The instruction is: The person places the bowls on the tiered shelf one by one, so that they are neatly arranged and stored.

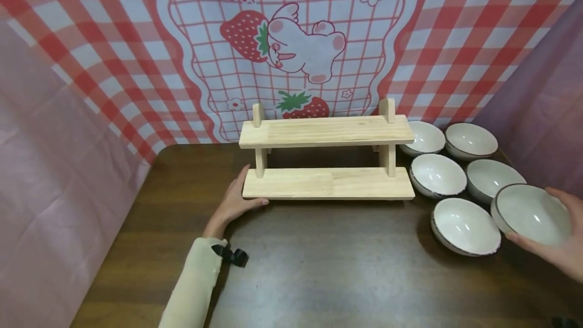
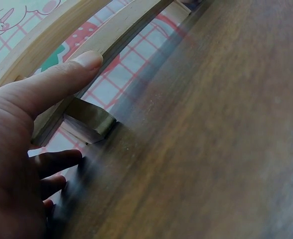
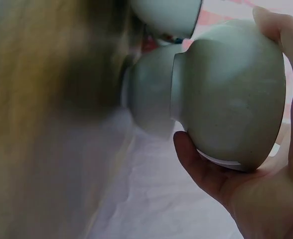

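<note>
A two-tier wooden display shelf point(image 1: 328, 183) stands at the back of the table. My left hand point(image 1: 237, 199) grips the left end of its lower board, thumb along the front edge and fingers around the end. In the left wrist view the thumb point(image 2: 67, 79) lies on the board's edge, above a small wooden foot point(image 2: 89, 119). At the far right, my right hand point(image 1: 562, 232) holds a white bowl point(image 1: 533, 214) with a dark rim. The right wrist view shows this bowl point(image 3: 231, 94) raised above the table, between thumb and fingers.
Several similar bowls sit right of the shelf, among them a front bowl point(image 1: 465, 227), a middle bowl point(image 1: 438, 175) and a back bowl point(image 1: 471, 140). A checked strawberry cloth point(image 1: 300, 39) hangs behind the brown table point(image 1: 319, 267); a pink cloth point(image 1: 59, 191) hangs at left.
</note>
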`<action>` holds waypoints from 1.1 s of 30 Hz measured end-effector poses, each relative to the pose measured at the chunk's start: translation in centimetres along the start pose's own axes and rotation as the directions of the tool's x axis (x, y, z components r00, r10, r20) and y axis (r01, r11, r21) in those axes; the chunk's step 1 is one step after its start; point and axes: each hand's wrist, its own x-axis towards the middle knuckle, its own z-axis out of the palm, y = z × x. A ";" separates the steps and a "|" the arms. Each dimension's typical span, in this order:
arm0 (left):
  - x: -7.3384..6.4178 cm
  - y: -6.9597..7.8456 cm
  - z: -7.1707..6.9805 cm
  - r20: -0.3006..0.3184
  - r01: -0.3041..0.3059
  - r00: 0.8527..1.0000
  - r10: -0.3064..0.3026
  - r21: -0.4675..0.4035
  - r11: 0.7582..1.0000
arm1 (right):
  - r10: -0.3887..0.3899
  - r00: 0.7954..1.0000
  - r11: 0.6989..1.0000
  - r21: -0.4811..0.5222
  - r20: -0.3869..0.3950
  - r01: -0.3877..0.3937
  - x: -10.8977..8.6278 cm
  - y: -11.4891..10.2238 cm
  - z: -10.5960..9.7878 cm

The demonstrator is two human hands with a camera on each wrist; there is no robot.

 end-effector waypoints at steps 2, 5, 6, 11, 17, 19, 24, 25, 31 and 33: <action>0.1 0.0 0.0 0.000 0.000 1.000 0.000 0.000 1.000 | -0.020 0.999 0.999 -0.041 0.025 0.021 0.5 -1.0 -0.2; 0.1 -0.1 0.1 0.004 0.001 1.000 -0.001 0.002 1.000 | -0.055 0.997 0.996 -0.061 0.058 0.058 1.2 -2.1 -0.3; 0.2 -0.1 0.1 0.006 0.000 1.000 0.000 0.002 1.000 | -0.068 0.996 0.996 -0.056 0.063 0.072 1.4 -2.4 -0.3; 0.2 0.0 0.2 0.014 0.005 1.000 -0.005 -0.007 1.000 | -0.100 0.992 0.995 -0.021 0.081 0.102 2.0 -3.5 -0.3; 0.0 0.1 0.0 0.001 0.002 1.000 -0.002 -0.013 1.000 | -0.084 0.977 0.991 -0.087 0.195 0.102 3.4 -4.8 -0.5; 0.0 0.1 0.0 0.001 0.000 1.000 0.000 -0.006 1.000 | -0.067 0.970 0.990 -0.107 0.235 0.094 3.7 -5.4 -0.5; 0.0 -0.1 0.0 0.003 0.007 1.000 -0.007 0.001 1.000 | -0.063 0.959 0.990 -0.105 0.278 0.096 4.5 -7.1 0.1; 0.0 -0.2 0.0 0.001 0.010 1.000 -0.010 -0.004 1.000 | -0.070 0.959 0.990 -0.097 0.273 0.099 4.6 -7.3 0.3; 0.0 0.0 0.0 -0.005 -0.014 1.000 0.014 -0.006 1.000 | -0.119 0.950 0.989 -0.052 0.288 0.139 5.5 -8.9 1.4; 0.0 0.1 0.0 -0.002 -0.019 1.000 0.019 -0.006 1.000 | -0.127 0.942 0.988 -0.047 0.311 0.148 5.8 -9.5 1.7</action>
